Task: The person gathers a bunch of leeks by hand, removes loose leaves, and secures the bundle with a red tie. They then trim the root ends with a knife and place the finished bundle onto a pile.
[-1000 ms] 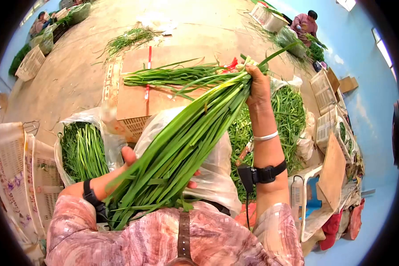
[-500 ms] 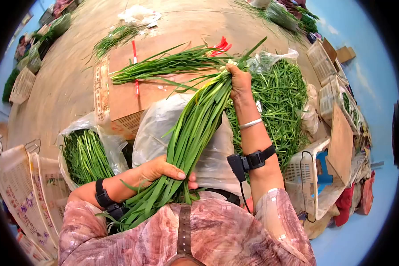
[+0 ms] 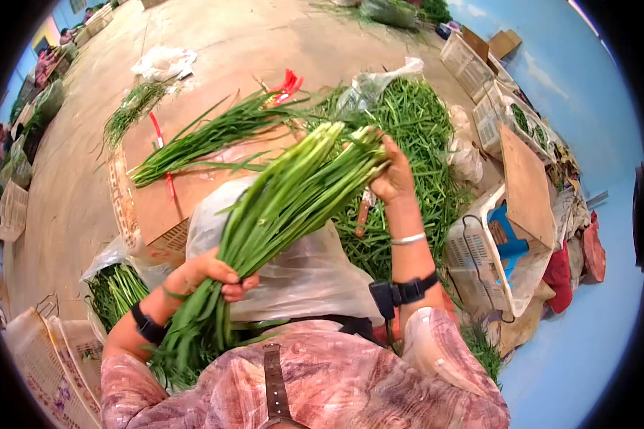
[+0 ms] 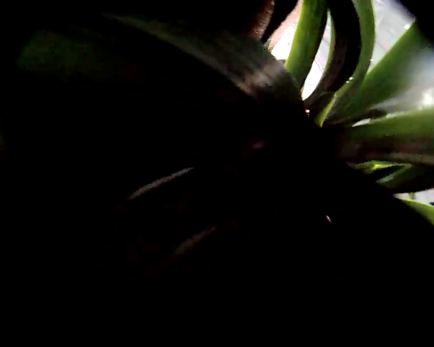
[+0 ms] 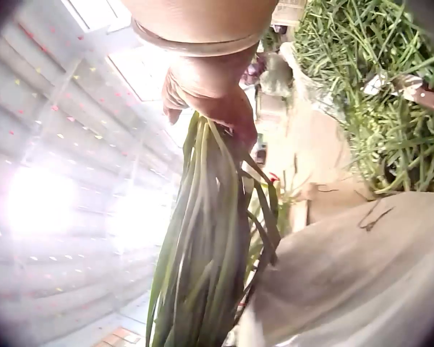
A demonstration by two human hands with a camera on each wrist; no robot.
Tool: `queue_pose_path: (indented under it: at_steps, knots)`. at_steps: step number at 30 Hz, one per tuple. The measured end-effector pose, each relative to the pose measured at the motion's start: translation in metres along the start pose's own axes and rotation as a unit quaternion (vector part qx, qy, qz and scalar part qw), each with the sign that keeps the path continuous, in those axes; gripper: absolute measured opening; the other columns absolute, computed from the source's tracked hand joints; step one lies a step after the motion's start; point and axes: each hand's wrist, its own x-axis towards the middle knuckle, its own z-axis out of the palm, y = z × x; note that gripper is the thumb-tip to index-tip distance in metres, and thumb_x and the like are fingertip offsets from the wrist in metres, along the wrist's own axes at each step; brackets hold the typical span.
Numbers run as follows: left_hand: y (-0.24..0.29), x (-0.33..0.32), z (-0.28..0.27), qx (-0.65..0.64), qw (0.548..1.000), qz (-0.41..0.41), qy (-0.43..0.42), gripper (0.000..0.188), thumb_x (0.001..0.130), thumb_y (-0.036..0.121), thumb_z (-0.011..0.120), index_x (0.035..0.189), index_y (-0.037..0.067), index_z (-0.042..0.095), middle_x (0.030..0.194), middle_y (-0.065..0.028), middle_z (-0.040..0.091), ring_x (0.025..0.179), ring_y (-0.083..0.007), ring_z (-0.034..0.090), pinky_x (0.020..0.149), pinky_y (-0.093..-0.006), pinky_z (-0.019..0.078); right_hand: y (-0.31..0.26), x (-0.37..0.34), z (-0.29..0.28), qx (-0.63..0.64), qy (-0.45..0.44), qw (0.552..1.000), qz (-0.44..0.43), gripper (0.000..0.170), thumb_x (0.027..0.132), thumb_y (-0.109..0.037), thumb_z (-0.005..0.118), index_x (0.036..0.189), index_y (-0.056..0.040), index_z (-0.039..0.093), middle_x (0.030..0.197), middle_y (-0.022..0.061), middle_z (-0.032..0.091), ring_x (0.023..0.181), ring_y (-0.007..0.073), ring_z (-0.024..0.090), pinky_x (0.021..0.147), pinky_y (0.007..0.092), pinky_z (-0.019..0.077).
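A large bunch of garlic chives [image 3: 286, 207] slants across the person's lap, pale cut ends up at the right, leaf tips down by the left forearm. The left hand [image 3: 218, 275] grips it around the leafy lower half. At the stem ends the right hand [image 3: 397, 171] holds part of the bunch, and in the right wrist view the chives [image 5: 202, 238] hang below that hand's curled fingers. The pale ends stand in two clusters, one nearer the right hand. Dark leaves fill most of the left wrist view, hiding the left hand.
Another bunch of chives [image 3: 207, 136] lies on a board-topped crate [image 3: 143, 207], beside red ties [image 3: 288, 84] and a red strip [image 3: 157, 130]. Loose greens [image 3: 415, 143] heap at the right, a brown-handled knife [image 3: 363, 214] on them. White crates [image 3: 476, 247] stand further right.
The left hand, first spread under the leaves, now grips them. The stem ends, gathered in the right hand before, have parted into two clusters. The head view has turned right.
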Motion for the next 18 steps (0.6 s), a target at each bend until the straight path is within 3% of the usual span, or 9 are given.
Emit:
queue_pose_path:
  at_steps: [1,2,4,6,8,10,11,13,18]
  knots:
    - [0.0,-0.002,-0.002,0.008,0.998,0.0,-0.063,0.044,0.074,0.01,0.067,0.109,-0.004,0.044,0.083,-0.0132,0.05,0.05,-0.0087,0.044,0.047,-0.0255,0.0366,-0.014,-0.02,0.018,0.017,0.004,1.0,-0.024,0.034,0.086,-0.023,0.057,0.112,-0.0028,0.051,0.107,0.021,0.056,0.103,0.0402,0.054,0.088,0.0541,0.0462]
    - [0.003,-0.004,-0.001,0.033,0.993,-0.002,-0.111,0.042,0.075,0.012,0.067,0.106,-0.005,0.045,0.083,-0.0131,0.05,0.049,-0.0088,0.045,0.046,-0.0253,0.0357,-0.025,-0.031,0.012,-0.006,-0.038,0.998,-0.045,0.026,0.086,-0.018,0.058,0.108,-0.0041,0.054,0.097,0.0107,0.061,0.084,0.0215,0.063,0.071,0.0352,0.0555]
    - [-0.004,0.0,-0.021,0.056,0.995,0.002,-0.085,0.041,0.076,0.014,0.067,0.105,-0.006,0.045,0.082,-0.0126,0.05,0.048,-0.0089,0.044,0.046,-0.0254,0.0358,-0.021,-0.032,-0.021,0.001,0.017,1.0,-0.011,0.029,0.084,-0.014,0.059,0.111,-0.0038,0.053,0.09,0.0077,0.062,0.076,0.017,0.063,0.064,0.0292,0.0563]
    - [-0.006,-0.001,-0.014,0.071,0.99,-0.025,-0.117,0.037,0.076,0.016,0.067,0.1,-0.005,0.047,0.077,-0.0088,0.051,0.049,-0.009,0.044,0.046,-0.0254,0.0349,-0.013,-0.043,-0.03,-0.013,0.022,1.0,-0.01,0.028,0.085,-0.011,0.056,0.112,-0.0024,0.052,0.085,0.0065,0.062,0.073,0.0167,0.063,0.062,0.0306,0.0565]
    - [-0.012,-0.008,-0.022,0.03,0.997,-0.033,-0.061,0.033,0.077,0.021,0.065,0.093,-0.002,0.047,0.069,-0.0024,0.049,0.048,-0.0085,0.042,0.046,-0.0247,0.0317,-0.02,-0.066,-0.019,-0.107,0.068,0.99,-0.055,0.031,0.084,-0.006,0.053,0.115,0.0006,0.048,0.089,0.0112,0.062,0.072,0.0181,0.064,0.056,0.0306,0.0561]
    - [-0.022,-0.003,-0.05,-0.03,0.988,-0.078,-0.126,0.045,0.074,0.017,0.065,0.109,-0.004,0.046,0.08,-0.0094,0.051,0.051,-0.0088,0.042,0.048,-0.0241,0.033,-0.018,-0.062,-0.042,-0.192,0.073,0.977,0.056,0.038,0.084,-0.009,0.056,0.119,0.0007,0.044,0.092,0.0147,0.063,0.069,0.0168,0.064,0.049,0.026,0.0532]
    - [-0.018,0.002,-0.048,-0.027,0.988,-0.079,-0.131,0.045,0.074,0.017,0.065,0.109,-0.004,0.046,0.08,-0.0094,0.051,0.051,-0.0088,0.042,0.048,-0.0241,0.033,-0.028,-0.062,-0.047,-0.194,0.075,0.977,0.052,0.038,0.084,-0.009,0.056,0.119,0.0007,0.044,0.092,0.0147,0.063,0.069,0.0168,0.064,0.049,0.026,0.0532]
    - [-0.021,-0.012,-0.032,-0.022,0.999,-0.024,-0.029,0.041,0.073,0.016,0.065,0.103,-0.004,0.048,0.079,-0.0073,0.049,0.052,-0.0089,0.041,0.049,-0.0245,0.0321,-0.027,-0.077,-0.051,-0.17,0.041,0.978,0.112,0.043,0.085,-0.013,0.057,0.122,0.0012,0.042,0.093,0.0166,0.063,0.067,0.0148,0.064,0.045,0.0203,0.0479]
    - [-0.023,-0.008,-0.031,-0.002,0.999,-0.043,-0.01,0.037,0.073,0.017,0.065,0.097,-0.006,0.048,0.078,-0.0079,0.048,0.051,-0.009,0.04,0.048,-0.0248,0.031,-0.022,-0.076,-0.054,-0.111,-0.102,0.986,0.076,0.054,0.084,-0.02,0.061,0.127,0.0015,0.038,0.088,0.0105,0.064,0.068,0.0092,0.06,0.045,0.014,0.0422]
